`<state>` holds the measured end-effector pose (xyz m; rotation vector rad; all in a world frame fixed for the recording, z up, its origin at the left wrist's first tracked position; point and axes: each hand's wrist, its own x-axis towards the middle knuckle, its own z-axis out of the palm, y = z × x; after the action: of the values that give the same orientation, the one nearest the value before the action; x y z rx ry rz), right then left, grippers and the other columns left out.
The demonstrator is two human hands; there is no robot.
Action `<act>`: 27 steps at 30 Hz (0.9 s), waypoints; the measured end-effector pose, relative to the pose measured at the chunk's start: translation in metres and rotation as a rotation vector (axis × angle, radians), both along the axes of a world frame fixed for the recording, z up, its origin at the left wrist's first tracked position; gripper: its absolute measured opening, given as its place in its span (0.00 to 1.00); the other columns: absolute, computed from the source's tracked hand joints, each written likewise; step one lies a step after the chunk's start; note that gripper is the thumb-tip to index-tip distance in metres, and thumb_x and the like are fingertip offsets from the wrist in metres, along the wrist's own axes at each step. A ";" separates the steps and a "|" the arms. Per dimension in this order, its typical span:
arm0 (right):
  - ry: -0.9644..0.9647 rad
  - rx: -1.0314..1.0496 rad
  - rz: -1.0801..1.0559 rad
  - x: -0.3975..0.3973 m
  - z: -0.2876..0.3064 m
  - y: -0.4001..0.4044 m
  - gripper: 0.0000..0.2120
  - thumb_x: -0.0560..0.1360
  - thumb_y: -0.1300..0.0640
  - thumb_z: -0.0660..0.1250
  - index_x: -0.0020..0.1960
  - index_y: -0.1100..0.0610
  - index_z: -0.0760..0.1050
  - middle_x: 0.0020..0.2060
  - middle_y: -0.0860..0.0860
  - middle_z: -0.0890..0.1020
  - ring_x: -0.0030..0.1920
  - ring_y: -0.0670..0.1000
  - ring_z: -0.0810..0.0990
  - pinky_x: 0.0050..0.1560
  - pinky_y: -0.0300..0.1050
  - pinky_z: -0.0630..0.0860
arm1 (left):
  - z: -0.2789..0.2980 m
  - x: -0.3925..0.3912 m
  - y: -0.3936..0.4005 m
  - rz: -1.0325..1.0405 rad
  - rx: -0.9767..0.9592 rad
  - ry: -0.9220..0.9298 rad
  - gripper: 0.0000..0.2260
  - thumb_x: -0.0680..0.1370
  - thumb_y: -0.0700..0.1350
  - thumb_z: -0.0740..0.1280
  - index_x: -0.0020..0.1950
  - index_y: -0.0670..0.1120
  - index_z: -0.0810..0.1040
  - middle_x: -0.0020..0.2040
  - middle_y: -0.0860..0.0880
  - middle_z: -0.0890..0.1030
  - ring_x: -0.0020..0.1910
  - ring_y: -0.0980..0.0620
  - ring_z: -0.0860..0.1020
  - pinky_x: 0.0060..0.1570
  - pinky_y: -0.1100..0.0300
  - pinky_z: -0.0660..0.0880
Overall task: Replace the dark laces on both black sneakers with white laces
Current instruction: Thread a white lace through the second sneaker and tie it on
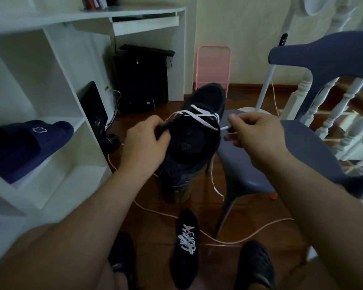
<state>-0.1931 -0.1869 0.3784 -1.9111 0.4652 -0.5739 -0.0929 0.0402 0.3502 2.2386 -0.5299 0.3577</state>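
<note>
White shelf unit (57,114) crowds my left, blue chair (302,147) my right; bare floor (155,222) lies open between.

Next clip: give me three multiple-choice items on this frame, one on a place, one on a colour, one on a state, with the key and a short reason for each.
1. Where does the second sneaker lie?
A. on the chair
B. on the floor between the person's feet
C. on the shelf

2. What colour is the lace in the held sneaker?
A. white
B. black
C. red

3. What is the right hand doing?
A. resting flat on the chair
B. hanging free
C. pinching the lace end

Key: 1 B, it lies on the wooden floor low in the view, between two dark shoes; 2 A, white strands cross the black upper; 3 C, its fingers close on the lace end beside the sneaker, while the left hand grips the sneaker's collar.
</note>
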 end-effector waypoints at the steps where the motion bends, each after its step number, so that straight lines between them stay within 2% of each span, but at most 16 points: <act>1: 0.036 -0.044 -0.033 0.001 -0.003 -0.007 0.06 0.80 0.50 0.71 0.46 0.49 0.83 0.38 0.48 0.86 0.41 0.47 0.87 0.48 0.48 0.85 | 0.000 0.003 0.002 0.010 -0.016 -0.038 0.02 0.82 0.48 0.68 0.49 0.53 0.79 0.40 0.53 0.79 0.37 0.53 0.78 0.34 0.60 0.68; 3: 0.133 -0.223 -0.125 0.001 -0.009 -0.022 0.05 0.79 0.50 0.73 0.44 0.48 0.82 0.36 0.48 0.85 0.39 0.45 0.86 0.50 0.50 0.85 | -0.001 0.008 0.008 0.025 -0.043 -0.094 0.01 0.81 0.46 0.68 0.50 0.52 0.79 0.42 0.52 0.79 0.40 0.52 0.77 0.36 0.62 0.66; 5: 0.143 -0.337 -0.173 0.003 -0.014 -0.030 0.06 0.79 0.52 0.72 0.43 0.46 0.81 0.38 0.46 0.85 0.40 0.45 0.85 0.53 0.52 0.84 | -0.002 0.009 0.010 0.028 -0.022 -0.118 0.01 0.81 0.46 0.68 0.50 0.51 0.77 0.43 0.51 0.78 0.40 0.52 0.76 0.35 0.62 0.65; 6: 0.102 -0.295 -0.166 0.004 -0.015 -0.029 0.05 0.80 0.54 0.71 0.46 0.45 0.81 0.41 0.46 0.85 0.42 0.46 0.86 0.53 0.53 0.84 | -0.003 0.008 0.009 0.026 -0.005 -0.113 0.02 0.81 0.46 0.68 0.49 0.50 0.77 0.42 0.51 0.77 0.39 0.52 0.75 0.34 0.61 0.64; 9: -0.097 0.149 0.021 0.012 -0.009 -0.012 0.11 0.82 0.64 0.66 0.60 0.52 0.79 0.48 0.50 0.83 0.46 0.50 0.88 0.52 0.51 0.85 | -0.008 0.005 0.003 0.023 0.016 -0.077 0.03 0.81 0.46 0.68 0.48 0.51 0.77 0.42 0.53 0.77 0.39 0.53 0.76 0.34 0.61 0.65; 10: -0.114 0.251 0.108 0.013 -0.006 -0.002 0.13 0.83 0.66 0.63 0.62 0.53 0.78 0.46 0.50 0.83 0.43 0.50 0.87 0.50 0.49 0.84 | -0.009 0.005 0.002 0.020 0.022 -0.068 0.02 0.81 0.46 0.68 0.48 0.52 0.77 0.42 0.53 0.78 0.39 0.53 0.76 0.34 0.61 0.66; 11: -0.096 0.252 0.170 0.013 -0.005 0.005 0.14 0.84 0.67 0.60 0.62 0.52 0.77 0.40 0.48 0.82 0.39 0.49 0.85 0.48 0.47 0.83 | -0.010 0.005 0.001 0.014 0.025 -0.060 0.02 0.81 0.47 0.68 0.49 0.52 0.77 0.42 0.53 0.78 0.40 0.53 0.77 0.35 0.61 0.66; 13: 0.022 -0.044 0.192 0.015 -0.010 0.011 0.12 0.85 0.63 0.59 0.61 0.50 0.77 0.34 0.45 0.79 0.34 0.46 0.77 0.42 0.46 0.77 | -0.011 0.005 -0.001 0.009 0.018 -0.061 0.01 0.81 0.47 0.69 0.49 0.52 0.78 0.43 0.53 0.78 0.40 0.52 0.77 0.35 0.62 0.65; 15: 0.163 -0.359 0.153 0.018 -0.015 0.009 0.07 0.85 0.56 0.60 0.60 0.50 0.76 0.39 0.44 0.77 0.38 0.45 0.74 0.43 0.43 0.71 | -0.010 0.004 0.000 0.016 0.007 -0.068 0.01 0.81 0.47 0.69 0.50 0.52 0.78 0.44 0.53 0.79 0.41 0.53 0.77 0.35 0.62 0.66; 17: 0.228 -0.409 0.174 0.018 -0.014 0.009 0.07 0.86 0.52 0.61 0.53 0.52 0.76 0.40 0.46 0.76 0.39 0.44 0.73 0.39 0.40 0.67 | -0.010 0.003 0.001 0.025 0.005 -0.077 0.00 0.81 0.47 0.68 0.51 0.52 0.79 0.46 0.54 0.79 0.42 0.54 0.77 0.36 0.64 0.66; 20: 0.234 -0.449 0.261 0.013 -0.009 0.007 0.14 0.85 0.53 0.62 0.41 0.51 0.75 0.34 0.46 0.74 0.34 0.43 0.71 0.35 0.38 0.64 | -0.010 0.006 0.004 0.041 0.001 -0.073 0.02 0.81 0.46 0.68 0.52 0.52 0.80 0.47 0.54 0.80 0.43 0.54 0.78 0.36 0.64 0.66; 23: 0.267 -0.410 0.373 0.010 -0.010 -0.004 0.14 0.84 0.54 0.65 0.39 0.48 0.75 0.34 0.46 0.75 0.34 0.42 0.73 0.38 0.39 0.67 | -0.010 0.011 0.008 0.066 -0.007 -0.075 0.03 0.81 0.46 0.68 0.53 0.52 0.80 0.47 0.53 0.80 0.43 0.53 0.78 0.37 0.60 0.68; 25: 0.458 -0.581 0.475 0.011 -0.011 -0.014 0.13 0.84 0.53 0.65 0.40 0.49 0.75 0.36 0.47 0.76 0.36 0.44 0.73 0.40 0.41 0.68 | -0.009 0.013 0.010 0.076 -0.015 -0.085 0.04 0.80 0.46 0.68 0.54 0.52 0.81 0.47 0.53 0.80 0.43 0.52 0.78 0.40 0.57 0.69; 27: 0.814 -0.803 0.574 0.011 -0.016 -0.019 0.11 0.84 0.52 0.65 0.42 0.48 0.75 0.38 0.48 0.77 0.38 0.45 0.74 0.40 0.40 0.68 | -0.008 0.015 0.012 0.082 -0.008 -0.103 0.04 0.80 0.45 0.68 0.54 0.51 0.81 0.45 0.52 0.80 0.42 0.51 0.78 0.39 0.57 0.69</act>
<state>-0.1821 -0.2061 0.3620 -2.8731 0.1474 0.5212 -0.0783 0.0524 0.3422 2.2474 -0.4910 0.5188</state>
